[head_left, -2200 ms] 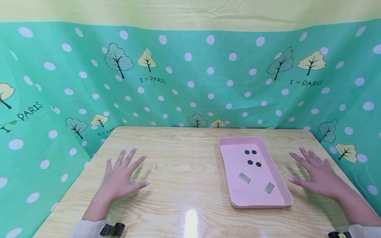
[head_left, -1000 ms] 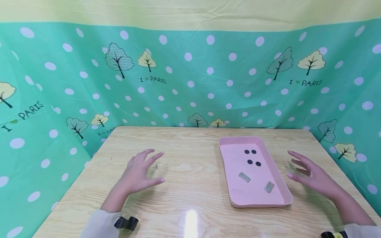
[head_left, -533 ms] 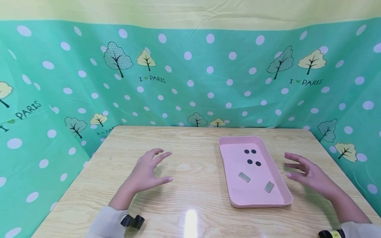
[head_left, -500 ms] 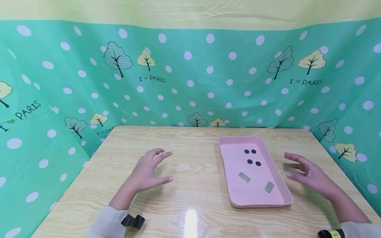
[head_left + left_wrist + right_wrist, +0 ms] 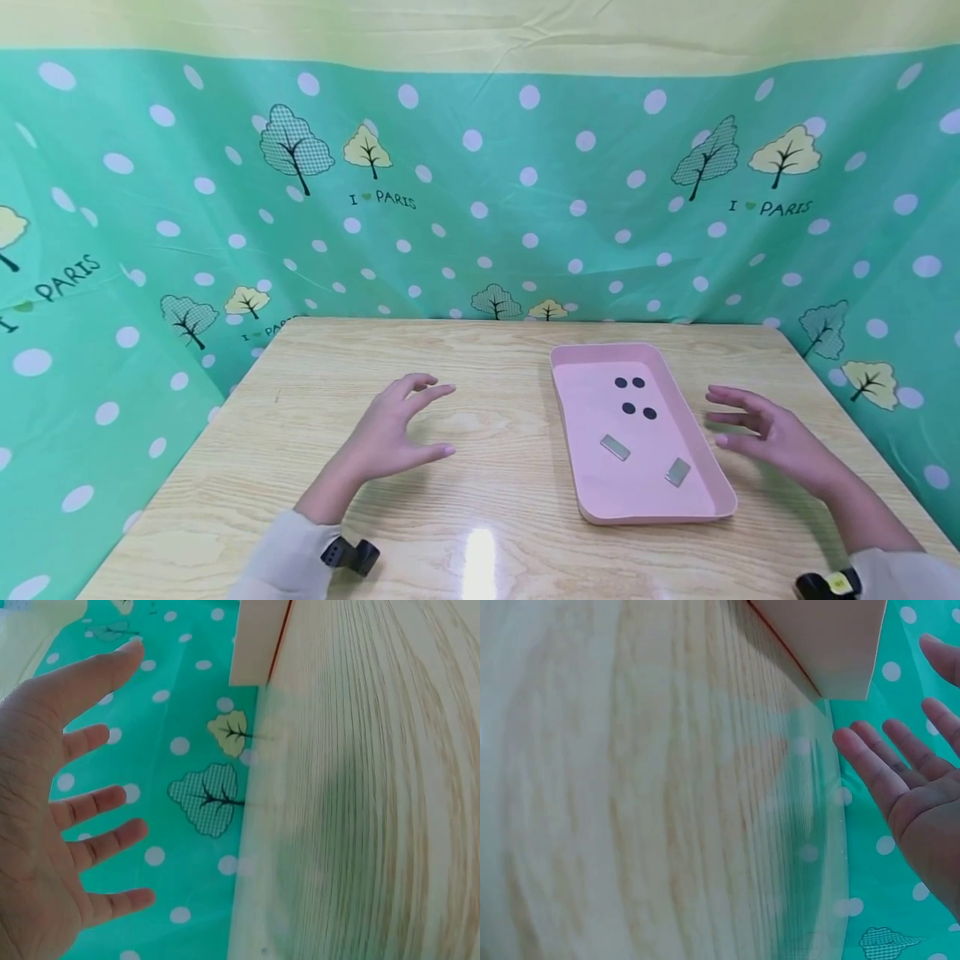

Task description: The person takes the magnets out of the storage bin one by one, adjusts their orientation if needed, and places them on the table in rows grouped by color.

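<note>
My left hand (image 5: 390,429) hovers over the table left of a pink tray (image 5: 592,510), thumb and fingers spread apart around nothing. Just beyond the tray's right wall is my right hand (image 5: 776,437), its fingers loosely bent and holding nothing. Inside the tray lie several black discs (image 5: 628,408) toward the back. Two flat grey metallic blocks (image 5: 615,447) rest nearer the front, apart from each other. In the left wrist view, the fingers of my left hand (image 5: 45,795) are parted. The right wrist view shows my right hand (image 5: 922,780) with its palm bare.
A light wood-grain table (image 5: 360,533) carries the tray. Behind it and along both sides hangs a green dotted curtain (image 5: 450,192) printed with trees. Both wrists wear black straps, such as the left wristband (image 5: 350,554). A glare patch (image 5: 480,567) shines at the front.
My left hand has moved right, toward the tray, its spread fingers bending. My right hand has drifted slightly left and its fingers have relaxed inward. Tray and contents stay put.
</note>
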Motion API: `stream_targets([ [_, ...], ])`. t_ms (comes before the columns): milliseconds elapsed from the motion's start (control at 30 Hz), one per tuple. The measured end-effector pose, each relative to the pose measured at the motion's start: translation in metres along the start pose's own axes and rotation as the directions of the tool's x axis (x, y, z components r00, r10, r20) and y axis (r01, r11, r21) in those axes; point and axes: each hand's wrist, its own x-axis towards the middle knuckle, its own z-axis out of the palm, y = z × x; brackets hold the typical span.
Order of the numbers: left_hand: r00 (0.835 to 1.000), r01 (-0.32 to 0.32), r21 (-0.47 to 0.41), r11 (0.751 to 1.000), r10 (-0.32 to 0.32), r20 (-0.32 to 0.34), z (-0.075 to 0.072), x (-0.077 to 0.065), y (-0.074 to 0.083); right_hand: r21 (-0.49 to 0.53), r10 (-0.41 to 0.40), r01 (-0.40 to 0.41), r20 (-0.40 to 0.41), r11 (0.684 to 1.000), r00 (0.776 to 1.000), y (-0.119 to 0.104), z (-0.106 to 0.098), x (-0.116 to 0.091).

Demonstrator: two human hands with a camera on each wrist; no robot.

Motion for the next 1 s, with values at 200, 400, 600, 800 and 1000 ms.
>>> stream_targets([
  [200,1.000,0.007,-0.088,0.996,-0.005,0.023,0.005,0.007,0.006,0.052,0.018,-0.021,0.052,0.998,0.998,0.002,-0.001,0.004],
  [400,0.998,0.034,-0.169,0.985,-0.025,0.056,0.009,0.013,0.011,0.103,0.049,-0.060,0.108,0.993,0.993,0.003,-0.001,0.009],
  [600,0.997,0.026,-0.209,0.978,-0.010,0.078,0.011,0.018,0.017,0.138,0.073,-0.094,0.149,0.986,0.986,0.004,0.000,0.013],
  [800,0.996,0.010,-0.243,0.970,0.012,0.088,0.015,0.024,0.023,0.207,0.112,-0.149,0.182,0.967,0.977,0.007,0.004,0.017],
  [1000,0.994,0.007,-0.254,0.967,0.022,0.111,0.020,0.030,0.027,0.253,0.131,-0.183,0.208,0.950,0.969,0.012,0.007,0.020],
])
